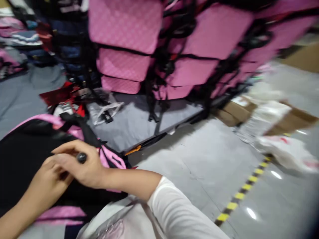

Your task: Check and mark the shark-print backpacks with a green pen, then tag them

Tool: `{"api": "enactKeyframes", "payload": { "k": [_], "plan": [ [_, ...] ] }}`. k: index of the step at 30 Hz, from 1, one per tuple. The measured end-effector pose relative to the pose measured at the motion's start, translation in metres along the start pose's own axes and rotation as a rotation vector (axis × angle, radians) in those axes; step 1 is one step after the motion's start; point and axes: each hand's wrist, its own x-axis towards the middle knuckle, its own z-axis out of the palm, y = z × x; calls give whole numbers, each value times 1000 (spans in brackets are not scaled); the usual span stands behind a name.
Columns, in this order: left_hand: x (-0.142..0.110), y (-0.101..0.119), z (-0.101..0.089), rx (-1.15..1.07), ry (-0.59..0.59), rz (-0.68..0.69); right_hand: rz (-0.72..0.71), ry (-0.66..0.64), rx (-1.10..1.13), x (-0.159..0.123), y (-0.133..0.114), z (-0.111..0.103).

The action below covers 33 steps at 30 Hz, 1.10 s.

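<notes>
My right hand is closed around a thin tool whose black rounded end pokes out between thumb and fingers; the rest of the tool is hidden in the grip. My left hand meets it from the left, its fingers curled and pressed against the right hand. What the left fingers hold, if anything, is hidden. Both hands are above a black and pink backpack lying flat, with a pink strap edge beside my right wrist.
Stacked pink backpacks with black straps hang over the grey-covered table. Clear plastic and a dark red piece lie behind the hands. Cardboard, plastic bags and yellow-black tape are on the floor.
</notes>
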Motion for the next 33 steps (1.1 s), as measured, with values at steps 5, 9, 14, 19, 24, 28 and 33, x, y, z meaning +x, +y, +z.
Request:
{"api": "enactKeyframes", "payload": {
  "k": [5, 9, 14, 19, 24, 28, 33],
  "plan": [
    [-5, 26, -2, 151, -33, 29, -154, -65, -281, -8, 13, -6],
    [0, 34, -15, 247, -36, 2, -161, -200, -348, -4, 29, -20],
    [18, 25, -42, 422, -116, 43, -159, 27, -503, -4, 57, -53],
    [54, -2, -41, 734, -78, 162, -269, 192, -525, -2, 73, -67],
    [80, -10, -26, 845, -140, 226, -329, 231, -596, 3, 85, -65],
    [82, -4, -18, 849, -239, 299, -328, 335, -605, -2, 98, -77],
    [70, 20, -4, 753, -101, 480, -358, 457, -687, -18, 96, -96]
  ]
}}
